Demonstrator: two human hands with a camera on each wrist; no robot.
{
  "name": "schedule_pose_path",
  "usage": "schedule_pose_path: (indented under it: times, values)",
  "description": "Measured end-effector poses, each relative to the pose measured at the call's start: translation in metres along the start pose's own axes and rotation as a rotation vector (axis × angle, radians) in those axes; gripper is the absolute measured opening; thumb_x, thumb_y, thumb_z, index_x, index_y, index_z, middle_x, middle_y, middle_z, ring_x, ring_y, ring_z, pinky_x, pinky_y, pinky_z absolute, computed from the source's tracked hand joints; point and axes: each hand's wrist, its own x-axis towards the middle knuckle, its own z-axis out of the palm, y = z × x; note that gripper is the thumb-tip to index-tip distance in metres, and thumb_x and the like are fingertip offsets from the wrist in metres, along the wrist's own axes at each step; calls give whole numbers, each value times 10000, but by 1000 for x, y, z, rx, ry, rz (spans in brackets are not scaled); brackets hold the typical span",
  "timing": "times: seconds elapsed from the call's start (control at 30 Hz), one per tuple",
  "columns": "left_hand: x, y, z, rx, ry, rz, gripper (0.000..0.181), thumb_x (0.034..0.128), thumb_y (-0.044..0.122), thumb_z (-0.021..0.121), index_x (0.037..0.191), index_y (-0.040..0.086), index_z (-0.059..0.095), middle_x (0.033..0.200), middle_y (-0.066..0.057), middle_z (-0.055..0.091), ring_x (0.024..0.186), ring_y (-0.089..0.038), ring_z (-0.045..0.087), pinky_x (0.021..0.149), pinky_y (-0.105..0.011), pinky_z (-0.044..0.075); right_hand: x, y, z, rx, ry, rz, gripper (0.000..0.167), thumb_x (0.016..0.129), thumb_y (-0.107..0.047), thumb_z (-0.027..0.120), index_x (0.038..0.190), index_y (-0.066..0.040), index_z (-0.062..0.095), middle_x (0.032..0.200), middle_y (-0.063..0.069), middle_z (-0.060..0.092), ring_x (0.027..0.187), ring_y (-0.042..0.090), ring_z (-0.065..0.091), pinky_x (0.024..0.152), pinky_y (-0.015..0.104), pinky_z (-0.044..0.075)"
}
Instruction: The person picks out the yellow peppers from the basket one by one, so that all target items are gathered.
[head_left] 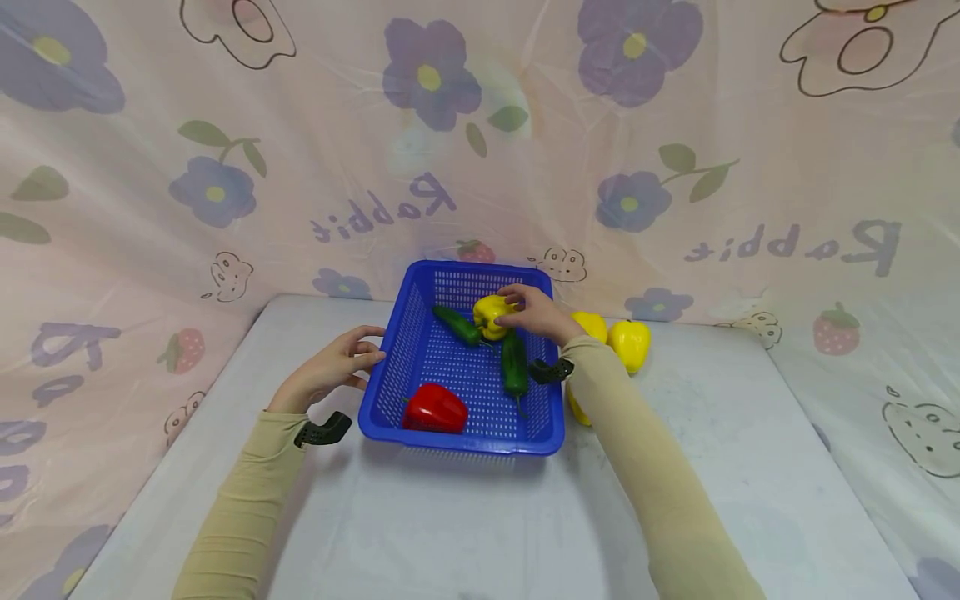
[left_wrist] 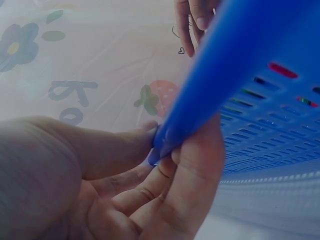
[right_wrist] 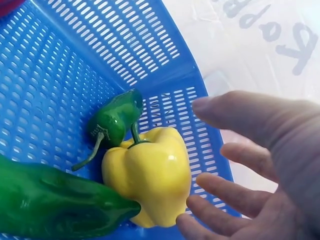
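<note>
My left hand (head_left: 330, 367) pinches the left rim of a blue plastic basket (head_left: 480, 445) between thumb and fingers, plain in the left wrist view. Inside the basket, at its far right, sits a yellow bell pepper (right_wrist: 150, 175). Right beside that pepper is my right hand (right_wrist: 260, 200), fingers spread and not wrapped round it; whether the fingertips touch it I cannot tell. Two green chili peppers, one to the left (head_left: 457, 325) and one nearer (head_left: 514, 367), lie next to the yellow one. A red bell pepper (head_left: 437, 408) rests in the basket's near left corner.
Outside the basket, to its right, are yellow bell peppers: one (head_left: 630, 344) in full view, another (head_left: 590, 323) behind the right forearm, and a yellow piece (head_left: 578, 408) mostly hidden by the sleeve. A patterned curtain (head_left: 525, 167) hangs behind the white table (head_left: 720, 467).
</note>
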Motion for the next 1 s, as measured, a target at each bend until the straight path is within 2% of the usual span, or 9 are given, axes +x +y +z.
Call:
schedule_pose_path:
  times: [0.3,0.6,1.0]
  values:
    - [-1,0,0,7,-4,9,531,996,143,523,1446,5,279,1044,-214,554,897,-328,599,704,-400,573,5,1,2,-9,11,21,561,878,-141,692,1365,18,464,1329,240,486,1210,361,468,1009,447,415]
    - [0,-1,1,-2,2,6,519,993,149,529,1438,20,295,1051,-209,553,894,-306,612,716,-413,573,9,0,3,13,61,68,519,931,-228,633,1366,4,472,1347,203,487,1230,318,452,1008,434,416]
    - [0,-1,0,-6,-3,5,523,994,146,527,1441,16,291,1052,-228,550,875,-289,616,710,-412,573,13,1,3,-22,34,80,520,935,-239,624,1368,5,470,1346,212,485,1232,324,450,1019,439,402]
